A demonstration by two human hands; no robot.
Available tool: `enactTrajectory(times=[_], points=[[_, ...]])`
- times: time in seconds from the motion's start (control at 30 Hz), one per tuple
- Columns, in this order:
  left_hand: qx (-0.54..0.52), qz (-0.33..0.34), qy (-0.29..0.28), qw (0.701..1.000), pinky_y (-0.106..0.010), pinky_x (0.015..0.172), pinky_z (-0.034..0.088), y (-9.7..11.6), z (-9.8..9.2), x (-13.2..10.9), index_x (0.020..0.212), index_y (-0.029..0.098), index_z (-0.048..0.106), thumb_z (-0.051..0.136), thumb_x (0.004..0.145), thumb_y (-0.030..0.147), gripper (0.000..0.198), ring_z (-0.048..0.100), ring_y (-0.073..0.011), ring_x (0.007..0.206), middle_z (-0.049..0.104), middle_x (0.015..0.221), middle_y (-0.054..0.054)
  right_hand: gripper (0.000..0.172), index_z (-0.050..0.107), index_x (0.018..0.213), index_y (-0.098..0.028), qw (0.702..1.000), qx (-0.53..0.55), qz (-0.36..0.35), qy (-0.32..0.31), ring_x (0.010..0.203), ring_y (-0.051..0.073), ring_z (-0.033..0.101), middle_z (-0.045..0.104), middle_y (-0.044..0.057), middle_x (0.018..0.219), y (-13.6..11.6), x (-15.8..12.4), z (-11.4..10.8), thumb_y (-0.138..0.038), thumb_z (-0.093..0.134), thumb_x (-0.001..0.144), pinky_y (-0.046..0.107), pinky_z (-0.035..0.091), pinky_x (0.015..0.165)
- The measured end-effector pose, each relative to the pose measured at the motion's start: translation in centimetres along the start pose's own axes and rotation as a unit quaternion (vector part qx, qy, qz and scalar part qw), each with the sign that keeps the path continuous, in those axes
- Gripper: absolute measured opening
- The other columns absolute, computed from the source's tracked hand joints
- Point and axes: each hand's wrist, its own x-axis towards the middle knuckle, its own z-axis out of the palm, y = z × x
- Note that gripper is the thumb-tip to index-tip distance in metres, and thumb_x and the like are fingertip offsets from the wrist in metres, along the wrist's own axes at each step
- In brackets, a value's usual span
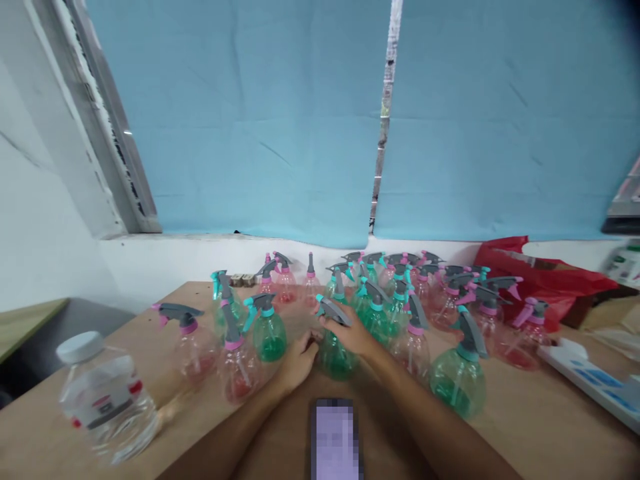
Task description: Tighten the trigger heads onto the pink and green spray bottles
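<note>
A green spray bottle (334, 357) with a grey trigger head stands on the brown table (525, 413) in front of me. My left hand (299, 360) is curled against the bottle's left side. My right hand (350, 332) is closed over its grey spray head. Around it stand several more pink and green spray bottles (400, 300); one green one (268, 330) stands just left of my hands.
A clear water bottle (103, 397) with a white cap stands at the near left. A phone (334, 440) lies between my forearms. A red plastic bag (540, 280) and a white power strip (595, 380) are at the right. A blue curtain (250, 113) hangs behind.
</note>
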Motion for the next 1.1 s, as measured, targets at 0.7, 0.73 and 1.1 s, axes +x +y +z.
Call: enactTrajectory(times=[0.7, 0.73, 1.1], points=[[0.08, 0.043, -0.012, 0.996, -0.028, 0.073, 0.044, 1.3, -0.4, -0.8, 0.095, 0.019, 0.059, 0.043, 0.092, 0.024, 0.017, 0.058, -0.0189, 0.077, 0.063, 0.079, 0.001, 0.034, 0.066, 0.099, -0.025, 0.993, 0.116, 0.023, -0.011, 0.06, 0.013, 0.063, 0.071, 0.0, 0.102, -0.3, -0.2, 0.4, -0.019, 0.05, 0.069, 0.03, 0.055, 0.069], [0.081, 0.044, -0.015, 0.996, -0.028, 0.073, 0.044, 1.4, -0.4, -0.8, 0.095, 0.019, 0.059, 0.042, 0.093, 0.024, 0.018, 0.059, -0.0188, 0.077, 0.063, 0.08, 0.0, 0.034, 0.067, 0.099, -0.025, 0.993, 0.118, 0.021, -0.009, 0.06, 0.013, 0.063, 0.071, 0.0, 0.103, -0.3, -0.2, 0.4, -0.019, 0.051, 0.069, 0.03, 0.055, 0.068], [0.15, 0.082, -0.03, 0.985, -0.031, 0.076, 0.044, 0.9, -0.6, -1.2, 0.104, 0.02, 0.055, 0.042, 0.094, 0.023, 0.017, 0.061, -0.0206, 0.08, 0.066, 0.088, -0.003, 0.027, 0.068, 0.093, -0.024, 0.989, 0.139, 0.024, -0.045, 0.057, 0.015, 0.065, 0.071, 0.0, 0.088, -1.2, -0.4, 0.0, -0.024, 0.055, 0.07, 0.031, 0.055, 0.065]])
